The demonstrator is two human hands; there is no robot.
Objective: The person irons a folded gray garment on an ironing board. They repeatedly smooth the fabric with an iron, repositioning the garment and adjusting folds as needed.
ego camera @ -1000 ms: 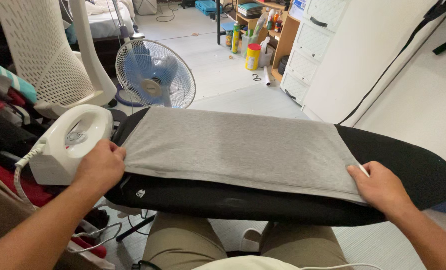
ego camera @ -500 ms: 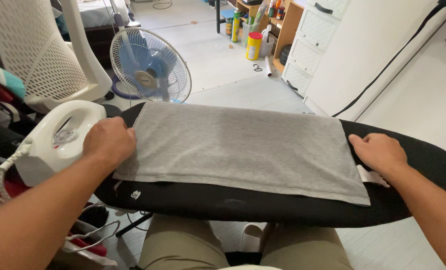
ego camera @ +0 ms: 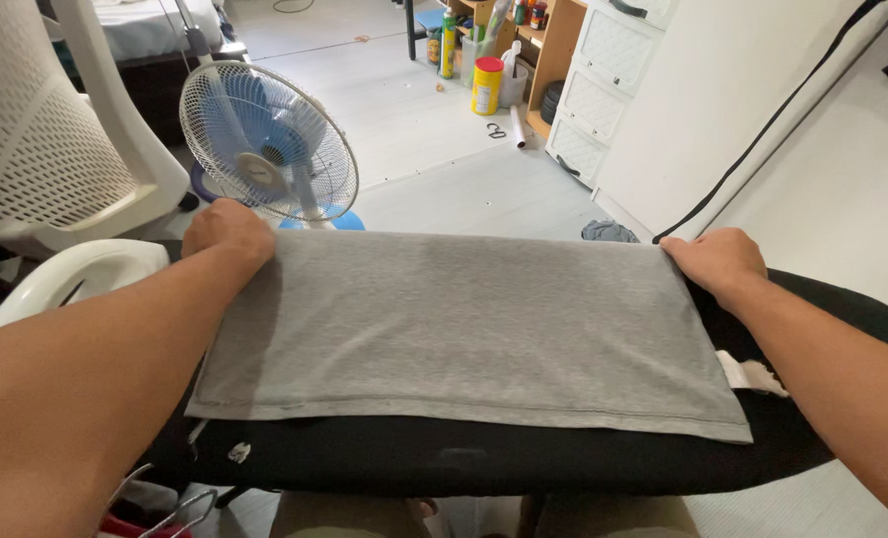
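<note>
A folded grey cloth (ego camera: 464, 334) is laid flat across a black ironing board (ego camera: 484, 463). Its far left corner is covered by the left hand (ego camera: 227, 229), fingers curled over the edge; its far right corner is pressed by the right hand (ego camera: 715, 259). Whether the cloth is pinched cannot be told. A white iron (ego camera: 70, 279) is seen left, a fan (ego camera: 264, 144) beyond.

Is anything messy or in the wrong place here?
A few small things. On the floor behind the ironing board, a pair of scissors and a white roll lie loose, and a grey rag sits crumpled by the wall. A white scrap pokes out from under the grey cloth, near the right hand.
</note>
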